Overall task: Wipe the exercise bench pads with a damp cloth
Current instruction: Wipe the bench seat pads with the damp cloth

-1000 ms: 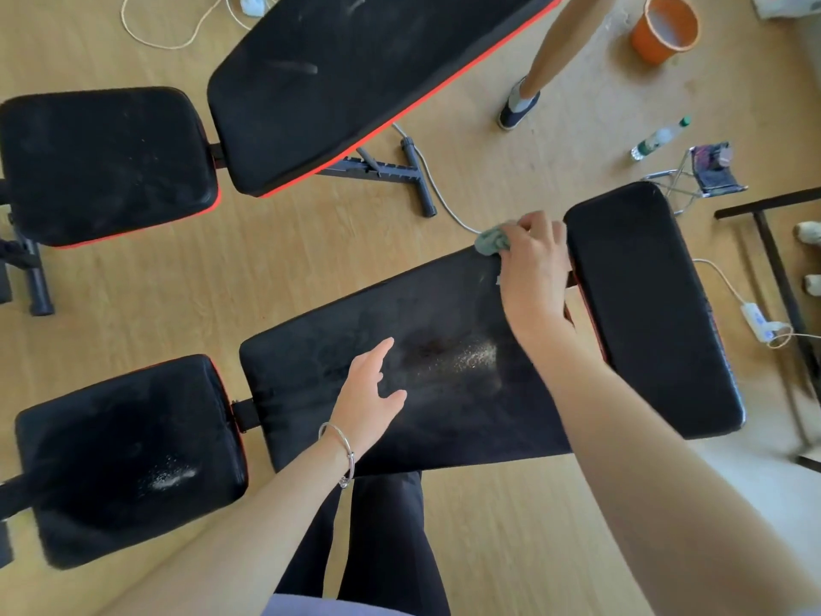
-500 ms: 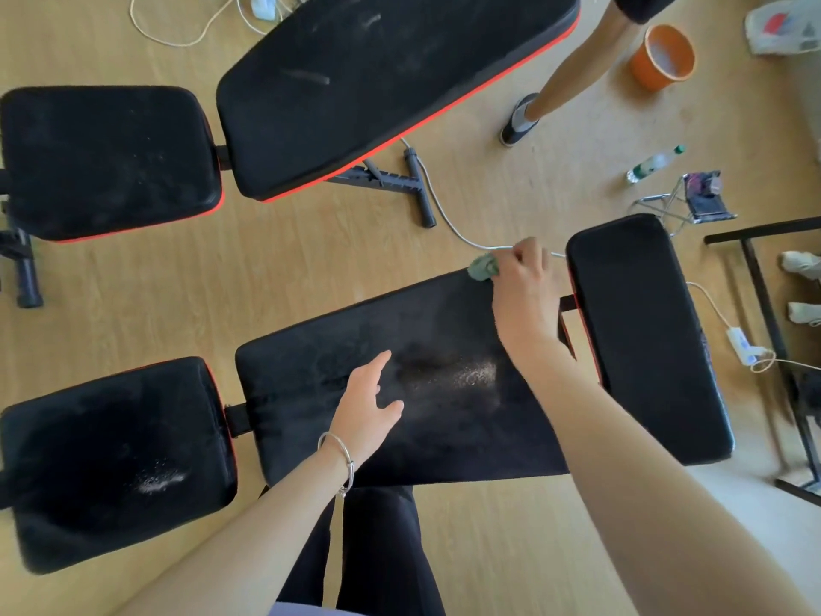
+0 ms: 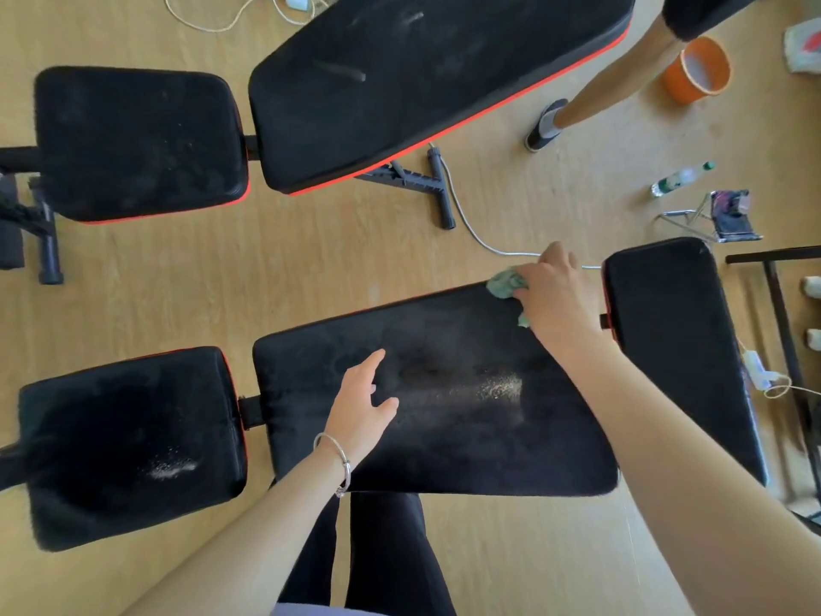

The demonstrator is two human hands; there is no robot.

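1. The green cloth (image 3: pixel 506 284) lies bunched at the upper right corner of the centre bench pad (image 3: pixel 444 393).
2. The right hand (image 3: pixel 555 295) grips it, fingers curled.
3. The left hand (image 3: pixel 362 406) hovers over the pad, fingers spread.
4. An orange bucket (image 3: pixel 697 71) stands upper right.

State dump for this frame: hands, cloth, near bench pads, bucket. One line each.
right hand: grips the green cloth at the middle pad's far edge.
green cloth: bunched under the fingers, on that edge.
left hand: open, fingers spread over the middle pad.
middle pad: dusty, white specks near centre.
left seat pad: white speck patch on it.
right pad: no specks visible.
orange bucket: upright, uncovered.
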